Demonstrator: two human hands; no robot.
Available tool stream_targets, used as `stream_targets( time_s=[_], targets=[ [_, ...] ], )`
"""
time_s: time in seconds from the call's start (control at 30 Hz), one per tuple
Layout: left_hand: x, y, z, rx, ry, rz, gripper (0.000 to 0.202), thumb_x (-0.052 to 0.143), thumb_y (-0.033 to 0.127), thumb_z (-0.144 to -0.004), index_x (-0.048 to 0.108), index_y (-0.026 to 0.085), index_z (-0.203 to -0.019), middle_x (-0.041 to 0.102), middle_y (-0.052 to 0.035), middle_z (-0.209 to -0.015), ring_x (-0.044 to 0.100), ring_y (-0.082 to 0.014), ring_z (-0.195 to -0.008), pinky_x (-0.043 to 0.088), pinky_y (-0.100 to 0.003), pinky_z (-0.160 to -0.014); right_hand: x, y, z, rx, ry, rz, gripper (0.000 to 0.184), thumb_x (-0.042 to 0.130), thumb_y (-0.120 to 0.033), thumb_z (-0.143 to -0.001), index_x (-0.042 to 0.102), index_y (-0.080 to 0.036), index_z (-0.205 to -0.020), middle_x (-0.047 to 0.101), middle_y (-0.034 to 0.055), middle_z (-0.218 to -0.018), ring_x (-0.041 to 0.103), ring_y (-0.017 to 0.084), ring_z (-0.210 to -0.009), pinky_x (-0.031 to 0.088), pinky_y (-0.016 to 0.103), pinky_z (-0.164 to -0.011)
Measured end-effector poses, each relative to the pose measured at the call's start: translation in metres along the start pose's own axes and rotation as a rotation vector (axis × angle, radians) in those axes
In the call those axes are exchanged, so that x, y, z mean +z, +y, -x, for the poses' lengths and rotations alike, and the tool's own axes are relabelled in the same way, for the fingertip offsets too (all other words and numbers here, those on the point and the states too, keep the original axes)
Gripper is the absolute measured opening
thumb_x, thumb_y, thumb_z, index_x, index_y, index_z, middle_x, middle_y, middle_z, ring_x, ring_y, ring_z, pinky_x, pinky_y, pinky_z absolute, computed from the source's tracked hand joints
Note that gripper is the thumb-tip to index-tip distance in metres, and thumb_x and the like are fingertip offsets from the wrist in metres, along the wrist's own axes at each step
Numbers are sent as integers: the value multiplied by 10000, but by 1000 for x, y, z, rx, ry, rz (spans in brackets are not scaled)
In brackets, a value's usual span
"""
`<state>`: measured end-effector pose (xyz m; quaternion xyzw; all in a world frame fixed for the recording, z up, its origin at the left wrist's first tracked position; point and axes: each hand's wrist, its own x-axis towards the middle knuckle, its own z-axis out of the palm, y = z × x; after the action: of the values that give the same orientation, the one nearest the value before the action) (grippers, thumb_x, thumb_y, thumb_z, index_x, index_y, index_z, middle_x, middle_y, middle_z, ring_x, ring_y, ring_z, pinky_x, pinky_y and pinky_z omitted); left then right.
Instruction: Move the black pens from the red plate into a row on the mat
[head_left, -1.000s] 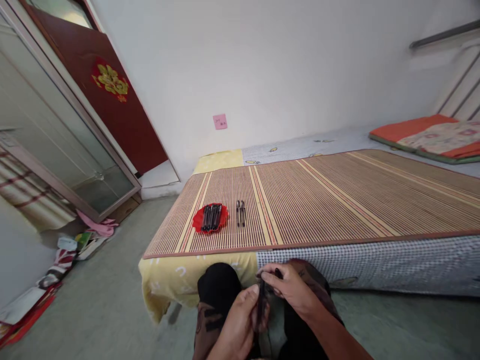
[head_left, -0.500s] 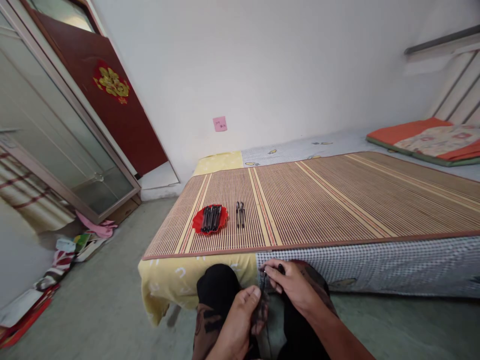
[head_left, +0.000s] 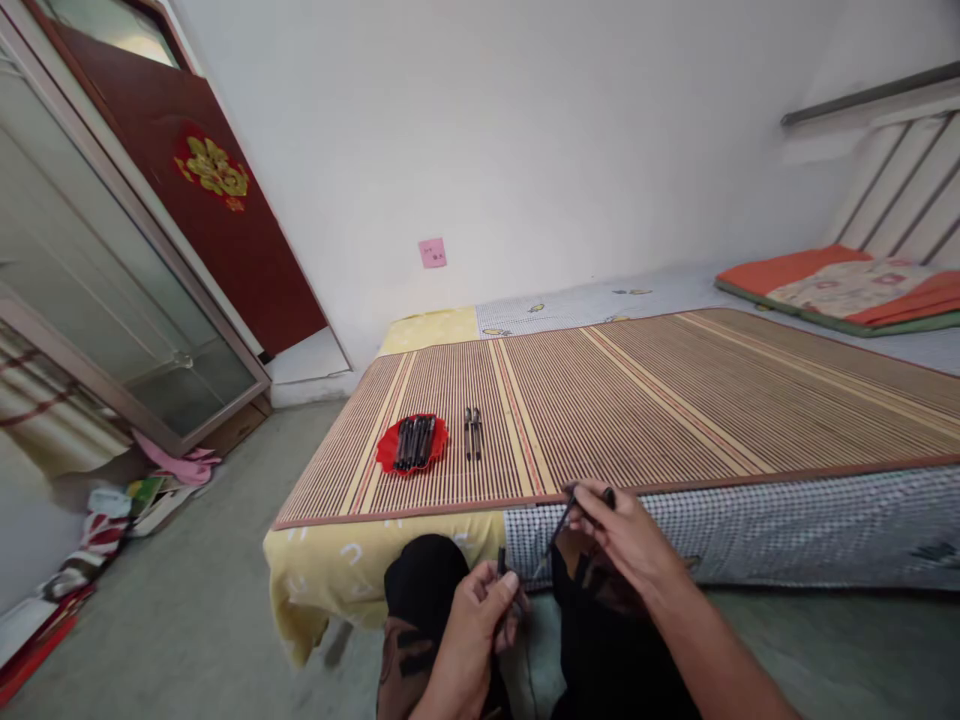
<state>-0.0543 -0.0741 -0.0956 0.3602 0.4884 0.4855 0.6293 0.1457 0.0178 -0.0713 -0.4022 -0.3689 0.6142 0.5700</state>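
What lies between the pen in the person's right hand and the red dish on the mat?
Two loose pens lie on the mat just right of the red dish, facing the right hand and its thin pen. Nothing else visible intervenes. The left hand, pinching a small dark piece, is off that line.

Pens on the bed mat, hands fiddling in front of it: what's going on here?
A seated person's right hand pinches a slim dark pen by its top end, tilted down toward the left hand, which grips a small dark piece; the two parts look apart. On the striped mat, a red dish holds a bundle of dark pens, with two loose pens lying just beside it.
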Motion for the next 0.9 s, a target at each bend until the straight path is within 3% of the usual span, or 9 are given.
stream_targets(
  time_s=[0.2, 0.47, 0.6, 0.73, 0.9],
  targets=[
    [5, 0, -7, 26, -18, -21, 461, 811, 523, -692, 518, 170, -742, 606, 22, -562, 346, -22, -362, 213, -175, -389, 29, 17, 17, 78, -124, 6, 447, 854, -532, -629, 720, -148, -816, 650, 23, -636, 583, 120, -587, 475, 240, -579],
    [2, -2, -8, 4, 39, 35, 448, 793, 532, -717, 545, 166, -786, 575, 37, -571, 343, -32, -403, 187, -172, -403, 33, 19, 16, 1, -262, 130, 399, 727, -531, -790, 728, -144, -888, 672, 45, -735, 551, 118, -603, 427, 248, -556],
    [4, -1, -14, 14, 70, 56, 453, 765, 564, -740, 557, 171, -829, 561, 41, -604, 388, -55, -465, 241, -183, -451, 32, 31, 6, -34, -220, 154, 395, 718, -533, -791, 722, -152, -898, 669, 39, -715, 569, 131, -598, 451, 259, -569],
    [4, 0, -31, 84, 162, -37, 495, 612, 656, -824, 591, 164, -779, 561, 17, -645, 419, -102, -553, 309, -222, -525, 37, 39, -10, -48, -123, 210, 424, 709, -563, -778, 705, -150, -875, 618, 9, -578, 530, 124, -505, 419, 253, -512],
    [7, 4, -63, 141, 163, -126, 384, 641, 560, -826, 623, 177, -810, 587, 2, -714, 499, -151, -652, 402, -260, -629, 46, 35, -44, -77, -86, 273, 423, 689, -566, -775, 688, -150, -849, 604, 2, -536, 519, 123, -473, 414, 246, -484]
  ],
)
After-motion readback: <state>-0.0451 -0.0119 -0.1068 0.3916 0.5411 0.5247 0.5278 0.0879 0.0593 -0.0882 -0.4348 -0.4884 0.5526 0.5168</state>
